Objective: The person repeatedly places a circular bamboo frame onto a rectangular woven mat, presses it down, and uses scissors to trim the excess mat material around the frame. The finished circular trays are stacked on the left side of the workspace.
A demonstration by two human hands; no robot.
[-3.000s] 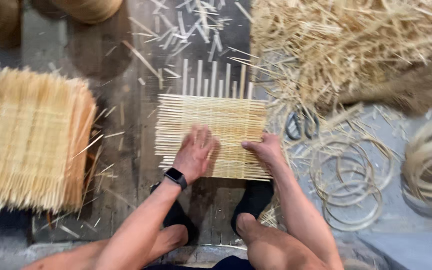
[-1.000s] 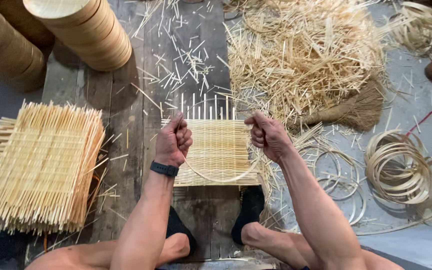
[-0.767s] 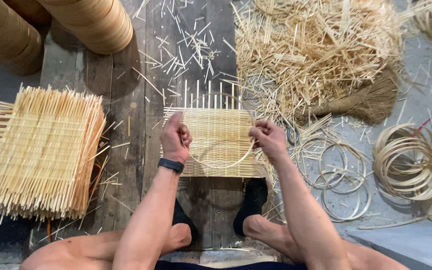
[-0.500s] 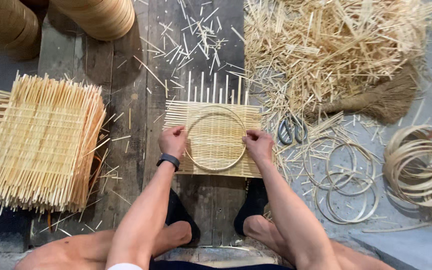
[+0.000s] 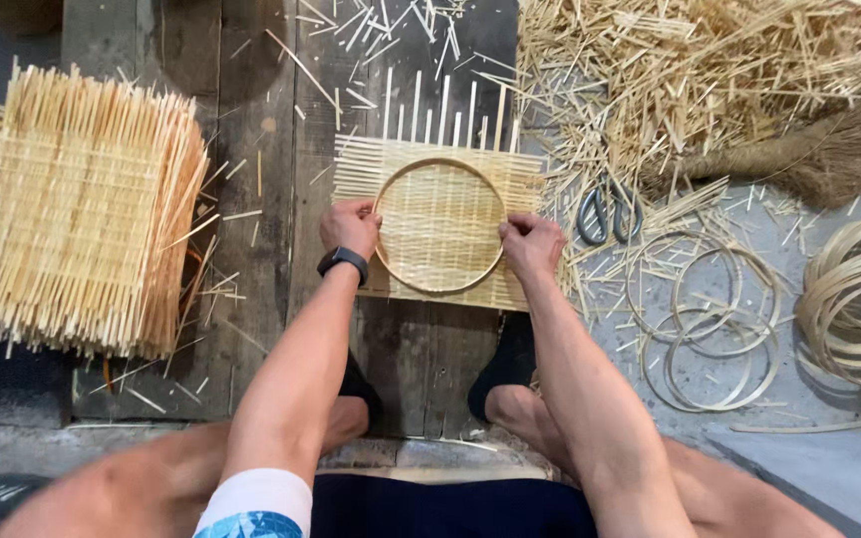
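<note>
A thin round bamboo hoop (image 5: 439,225) lies flat on the pale square woven bamboo mat (image 5: 525,179), on dark wooden planks (image 5: 281,130). The left hand (image 5: 350,225) and right hand (image 5: 531,243) pinch its opposite edges, fingers seemingly curled. Metal scissors (image 5: 607,212) lie nearby.

Bamboo-weaving workshop: woven mats (image 5: 77,214), loose splints (image 5: 690,75), coiled hoops (image 5: 859,304).

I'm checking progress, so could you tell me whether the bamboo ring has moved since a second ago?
Yes. The bamboo ring, earlier bowed between both fists near the woven mat's front edge, now lies round on its middle.
</note>
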